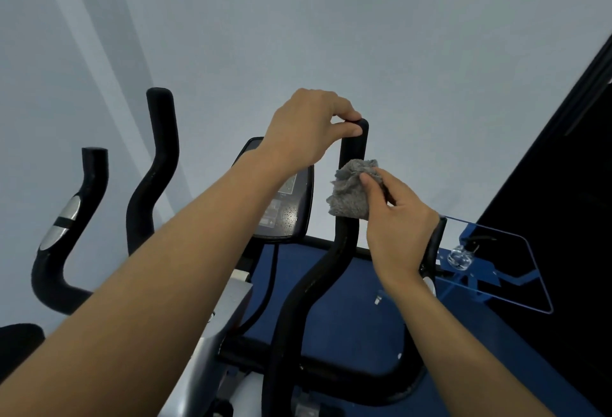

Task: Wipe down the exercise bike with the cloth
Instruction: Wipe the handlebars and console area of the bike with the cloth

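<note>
The exercise bike fills the lower half of the head view, with black padded handlebars and a dark console (288, 204) at its centre. My left hand (308, 125) pinches the top end of the right inner handlebar (347, 244) between thumb and fingers. My right hand (397, 221) holds a fluffy grey cloth (352, 191) bunched against that same handlebar, a short way below my left hand. The cloth wraps part of the bar and hides it there.
Two more black handlebars (152, 178) rise at the left, one with a silver sensor pad (61, 221). A clear plastic panel (490, 267) on a blue frame stands to the right. Blue floor lies below, a pale wall behind, a black surface at far right.
</note>
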A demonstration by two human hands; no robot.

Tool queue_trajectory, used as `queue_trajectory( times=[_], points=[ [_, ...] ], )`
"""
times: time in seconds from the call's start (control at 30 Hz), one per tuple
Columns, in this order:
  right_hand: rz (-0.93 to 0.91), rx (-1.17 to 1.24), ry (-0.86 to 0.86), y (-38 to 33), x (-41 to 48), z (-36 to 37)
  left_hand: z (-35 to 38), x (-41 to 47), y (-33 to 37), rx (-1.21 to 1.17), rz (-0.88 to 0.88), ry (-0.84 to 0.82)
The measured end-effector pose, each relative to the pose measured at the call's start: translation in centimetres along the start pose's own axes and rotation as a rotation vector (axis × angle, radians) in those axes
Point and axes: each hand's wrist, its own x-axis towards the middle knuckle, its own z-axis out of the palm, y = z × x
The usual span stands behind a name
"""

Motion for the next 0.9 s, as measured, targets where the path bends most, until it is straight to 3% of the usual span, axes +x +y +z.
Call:
queue_trajectory(
  times=[0.27, 0.43, 0.9],
  points=[
    [0.020, -0.095, -0.040, -0.3, 0.4, 2.3, 0.6, -0.1, -0.4, -0.023, 0.009, 0.033],
    [0.028, -0.019, -0.035, 0.4, -0.5, 2.1, 0.8, -0.2, -0.5, -0.063, 0.015, 0.050],
    [-0.022, -0.309, -0.260, 0.2, -0.6, -0.2, 0.6, -0.2, -0.5, 0.031, 0.039, 0.032]
  ],
)
